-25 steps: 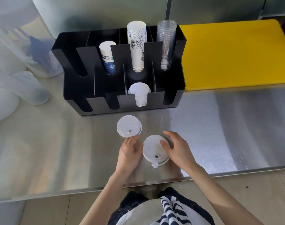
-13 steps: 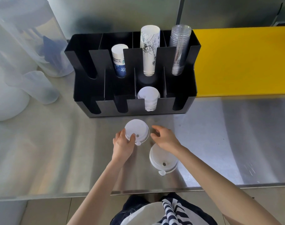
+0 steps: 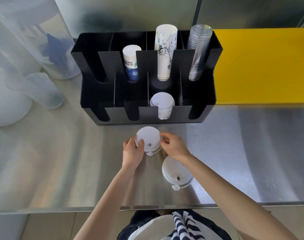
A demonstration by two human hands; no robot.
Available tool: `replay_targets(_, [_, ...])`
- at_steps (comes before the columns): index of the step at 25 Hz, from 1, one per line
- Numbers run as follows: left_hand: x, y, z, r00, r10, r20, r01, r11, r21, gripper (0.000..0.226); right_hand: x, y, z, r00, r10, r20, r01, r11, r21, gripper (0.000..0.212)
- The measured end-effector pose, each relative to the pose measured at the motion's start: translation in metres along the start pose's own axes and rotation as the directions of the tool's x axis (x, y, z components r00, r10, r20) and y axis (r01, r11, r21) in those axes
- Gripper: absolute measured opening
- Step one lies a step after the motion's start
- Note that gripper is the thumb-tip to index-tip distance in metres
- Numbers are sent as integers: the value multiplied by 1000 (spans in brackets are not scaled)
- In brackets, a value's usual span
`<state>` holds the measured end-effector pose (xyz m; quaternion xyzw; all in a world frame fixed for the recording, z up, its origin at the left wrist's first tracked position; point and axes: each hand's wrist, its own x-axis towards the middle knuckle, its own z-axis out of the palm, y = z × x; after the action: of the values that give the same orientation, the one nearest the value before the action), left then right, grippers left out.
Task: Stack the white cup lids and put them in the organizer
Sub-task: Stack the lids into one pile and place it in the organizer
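A white cup lid [image 3: 148, 138] lies on the steel counter just in front of the black organizer [image 3: 199, 108]. My left hand [image 3: 132, 151] grips its left edge and my right hand [image 3: 173, 146] pinches its right edge. A second white lid [image 3: 176, 174] rests on the counter nearer to me, under my right forearm, untouched. Inside the organizer, a stack of white lids [image 3: 162, 104] fills the third front slot.
The organizer's back slots hold a short printed paper cup stack [image 3: 131, 63], a tall paper cup stack [image 3: 165, 52] and clear plastic cups [image 3: 199, 52]. A yellow board [image 3: 262, 66] lies to the right. Translucent containers [image 3: 43, 89] stand at the left.
Both hands left the nearer lid and moved forward to the farther one; my right hand has now closed on its right edge, joining the left.
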<state>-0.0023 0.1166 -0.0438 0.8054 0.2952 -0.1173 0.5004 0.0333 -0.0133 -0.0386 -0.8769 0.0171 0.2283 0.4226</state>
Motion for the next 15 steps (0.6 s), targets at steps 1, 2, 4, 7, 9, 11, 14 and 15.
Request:
replay_targets(1, [-1,0,0,1000,11,-8,-11,1000,-10,39,-2,-1,-1,1000,8,-25,-7,999,44,35])
replay_targets(2, [-3,1,-1,999,25,-22,-26,999,-22,39,-4,-2,-2,999,12,-51,-8,996,85,34])
replay_targets(4, [-7,-1,-1,998,42,-50,-46,997,-67,34,-9,-2,-4,995,14,-98,0,990,140,30])
replay_targets(7, [-12,-6,-2,997,53,-64,-63,984,-167,24,-16,0,-9,986,29,-166,4,981,193,25])
replay_targets(9, [-17,-7,-3,997,62,-54,-72,976,-207,18,-21,4,-14,979,28,-204,20,973,229,22])
replay_targets(11, [-24,-7,-1,996,88,-34,-93,969,-227,14,-27,11,-19,973,16,-229,41,969,243,19])
replay_targets(14, [-34,-7,5,991,135,-11,-134,961,-242,13,-37,23,-24,959,20,-281,46,973,226,15])
replay_targets(15, [-36,-8,8,989,147,0,-143,962,-232,13,-40,27,-25,956,28,-291,39,974,223,13])
